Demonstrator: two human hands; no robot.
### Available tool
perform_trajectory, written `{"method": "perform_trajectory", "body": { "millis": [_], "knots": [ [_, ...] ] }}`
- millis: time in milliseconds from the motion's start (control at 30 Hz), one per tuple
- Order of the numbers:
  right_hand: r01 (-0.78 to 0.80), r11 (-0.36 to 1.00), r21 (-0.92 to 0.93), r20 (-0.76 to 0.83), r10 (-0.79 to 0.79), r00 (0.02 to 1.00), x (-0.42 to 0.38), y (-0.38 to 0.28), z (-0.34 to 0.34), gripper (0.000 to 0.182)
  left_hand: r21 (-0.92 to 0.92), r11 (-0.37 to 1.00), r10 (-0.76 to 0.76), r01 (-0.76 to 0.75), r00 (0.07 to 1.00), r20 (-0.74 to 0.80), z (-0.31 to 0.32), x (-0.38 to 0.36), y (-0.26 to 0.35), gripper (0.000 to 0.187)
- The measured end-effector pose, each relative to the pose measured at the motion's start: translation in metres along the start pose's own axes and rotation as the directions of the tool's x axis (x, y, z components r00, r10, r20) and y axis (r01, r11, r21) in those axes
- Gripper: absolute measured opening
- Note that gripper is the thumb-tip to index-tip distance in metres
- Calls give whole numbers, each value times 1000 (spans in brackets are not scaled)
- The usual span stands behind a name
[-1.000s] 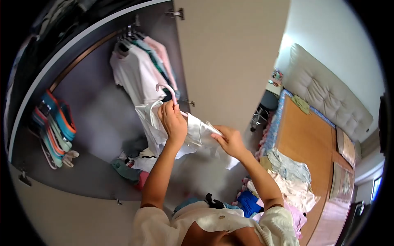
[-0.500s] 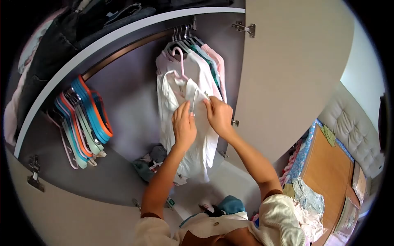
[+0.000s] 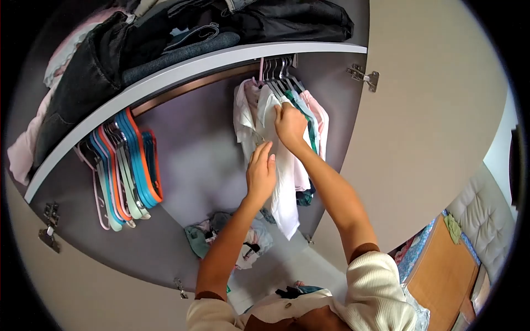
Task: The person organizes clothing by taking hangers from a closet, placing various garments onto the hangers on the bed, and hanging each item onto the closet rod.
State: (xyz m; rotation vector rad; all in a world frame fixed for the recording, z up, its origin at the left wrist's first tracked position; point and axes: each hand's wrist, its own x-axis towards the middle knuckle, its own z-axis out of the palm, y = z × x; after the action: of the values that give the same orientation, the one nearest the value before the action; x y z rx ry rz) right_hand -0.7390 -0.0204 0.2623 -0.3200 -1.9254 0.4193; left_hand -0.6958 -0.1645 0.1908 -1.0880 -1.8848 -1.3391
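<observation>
Over on the far left, some pink cloth [image 3: 25,151] is draped off the upper shelf [image 3: 132,91], right next to a heap of dark jeans [image 3: 83,96]. Below that, a pretty packed bunch of coloured hangers [image 3: 135,160], mostly blue, orange, pale green and pink, is hung at the left end of the wardrobe rail [image 3: 193,87]. Further along, a jumbled clothes pile [image 3: 199,240] is seen down at the wardrobe bottom, partly covered by the left forearm. The left hand [image 3: 261,172] is held half open with the fingers stretched upward, right at the front of the white shirt [image 3: 284,193]; whether the cloth is actually touched can't be told. The shirt itself is hung just under the right part of the rail, with a pink hanger hook [image 3: 261,69] seen up there. Its upper part is held by the right hand [image 3: 291,126], thumb and fingers nearly closed on the cloth by the shoulder. Just beside it, more hanging clothes [image 3: 317,113] are bunched up, green and pink ones included. Then comes the beige door [image 3: 425,110], swung open, and past it a bed [image 3: 444,270] with a green cloth [image 3: 452,228] placed near the padded headboard [image 3: 480,204].
</observation>
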Motion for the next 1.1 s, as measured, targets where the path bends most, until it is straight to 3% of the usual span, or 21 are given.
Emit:
{"method": "perform_trajectory", "body": {
  "millis": [233, 433, 567, 667, 700, 933, 1100],
  "knots": [
    [39, 996, -80, 16, -38, 999, -2, 11, 20, 26, 11, 995, -95, 95, 995, -1, 13, -4, -25, 34],
    [76, 985, -155, 15, -75, 997, -7, 28, 34, 22, 49, 997, -52, 53, 999, -10, 13, -11, -30, 33],
    [135, 968, -213, -11, -140, 990, -11, 34, 34, 17, 35, 991, -131, 131, 991, 0, 8, -20, -31, 32],
    [201, 961, -191, -38, -212, 977, -21, 27, 18, 30, 20, 988, -156, 156, 988, -10, -2, -26, -29, 32],
    [181, 975, -126, 22, -180, 983, -26, 26, 15, 53, 15, 986, -164, 165, 986, -13, -5, -30, -31, 32],
    [301, 945, -125, -126, -316, 940, -63, -5, -3, 56, 105, 985, -123, 134, 986, -111, -47, -51, -24, 30],
    [381, 916, 127, -50, -378, 925, -95, -73, 2, 40, 226, 971, -5, 72, 958, -286, -106, -66, -10, 28]
  ]
}}
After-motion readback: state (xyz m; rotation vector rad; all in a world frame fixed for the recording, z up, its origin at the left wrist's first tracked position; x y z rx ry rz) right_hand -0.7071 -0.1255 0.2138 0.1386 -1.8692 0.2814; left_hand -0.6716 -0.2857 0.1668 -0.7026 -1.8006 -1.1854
